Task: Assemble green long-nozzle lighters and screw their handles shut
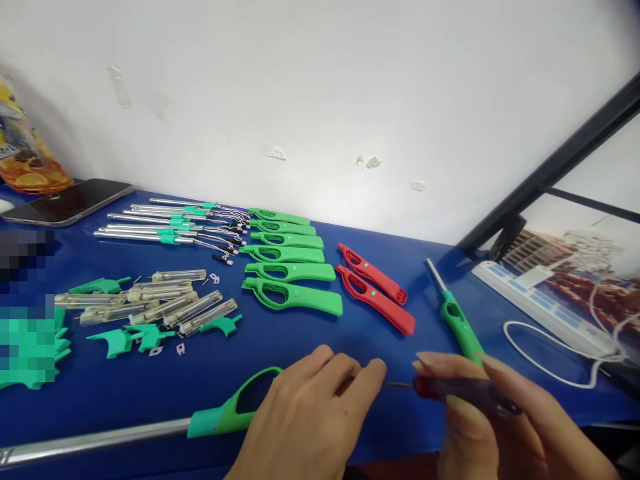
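My left hand (310,407) is closed over the handle of a green gas lighter (235,410), whose long metal tube points left along the near table edge. Between the fingers and thumb of my right hand (520,413) is a small screwdriver (450,392) with a dark red, see-through handle. Its thin shaft runs left towards my left hand; the tip is hidden by the fingers there. Another green lighter (457,323) with its tube on lies just behind my right hand. Red handle shells (377,300) lie beyond my hands.
Green handle shells (295,300) are stacked in a row on the blue table (400,240). Metal tubes with wires (145,230), clear fuel tanks (175,308) and green triggers (113,341) lie left. A phone (75,200), bottle (30,153) and power strip (545,307) stand around the edges.
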Available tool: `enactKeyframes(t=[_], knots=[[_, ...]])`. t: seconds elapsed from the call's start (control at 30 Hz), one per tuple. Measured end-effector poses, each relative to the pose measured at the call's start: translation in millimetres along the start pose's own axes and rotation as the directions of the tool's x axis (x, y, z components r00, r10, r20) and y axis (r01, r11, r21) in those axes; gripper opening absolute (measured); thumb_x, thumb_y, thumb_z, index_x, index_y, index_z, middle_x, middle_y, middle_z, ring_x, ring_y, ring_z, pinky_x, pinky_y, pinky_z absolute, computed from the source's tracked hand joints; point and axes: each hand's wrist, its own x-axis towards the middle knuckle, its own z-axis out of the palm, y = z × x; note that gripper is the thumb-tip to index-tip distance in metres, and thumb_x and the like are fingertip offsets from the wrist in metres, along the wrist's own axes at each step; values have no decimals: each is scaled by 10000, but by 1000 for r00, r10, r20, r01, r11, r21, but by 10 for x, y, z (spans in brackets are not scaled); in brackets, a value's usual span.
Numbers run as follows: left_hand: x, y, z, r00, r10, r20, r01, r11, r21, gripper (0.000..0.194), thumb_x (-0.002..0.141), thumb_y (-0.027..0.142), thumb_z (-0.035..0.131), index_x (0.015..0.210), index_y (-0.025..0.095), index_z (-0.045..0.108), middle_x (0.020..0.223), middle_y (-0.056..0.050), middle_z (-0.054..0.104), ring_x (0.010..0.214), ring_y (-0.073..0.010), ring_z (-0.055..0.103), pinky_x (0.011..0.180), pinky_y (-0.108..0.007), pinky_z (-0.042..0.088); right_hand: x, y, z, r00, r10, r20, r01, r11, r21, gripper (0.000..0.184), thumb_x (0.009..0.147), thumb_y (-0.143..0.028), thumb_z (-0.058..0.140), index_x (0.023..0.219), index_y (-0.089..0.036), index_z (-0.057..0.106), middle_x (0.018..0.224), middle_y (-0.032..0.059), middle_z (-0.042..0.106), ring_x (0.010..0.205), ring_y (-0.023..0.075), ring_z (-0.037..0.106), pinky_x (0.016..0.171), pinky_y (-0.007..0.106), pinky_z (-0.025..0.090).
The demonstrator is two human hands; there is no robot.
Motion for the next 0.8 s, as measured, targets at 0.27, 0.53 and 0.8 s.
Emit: enactKeyframes(t=[0.27,0.53,0.8], knots=[[-21,-31,43,995,-69,78,75,995,-71,509,1024,49,443,1458,307,505,1109,-5,745,931,-254,704,845,-437,625,50,20,170,996,-86,20,85,996,20,529,932,-30,722,1380,-309,722,941,-3,780,794,129,743,573,217,577],[10,7,33,983,-167,80,177,974,-143,433,1063,90,433,1401,315,582,1160,-12,728,995,-255,664,803,-397,597,122,12,369,982,-180,-63,173,981,-92,404,970,-25,685,1322,-212,749,930,27,772,797,156,741,704,288,621],[29,48,25,974,-208,86,218,968,-124,309,1030,68,467,1188,251,661,1084,-24,707,972,-249,656,821,-412,614,123,31,354,986,-157,53,159,986,-46,491,946,-46,722,1372,-290,732,997,-2,798,842,151,761,757,281,638]])
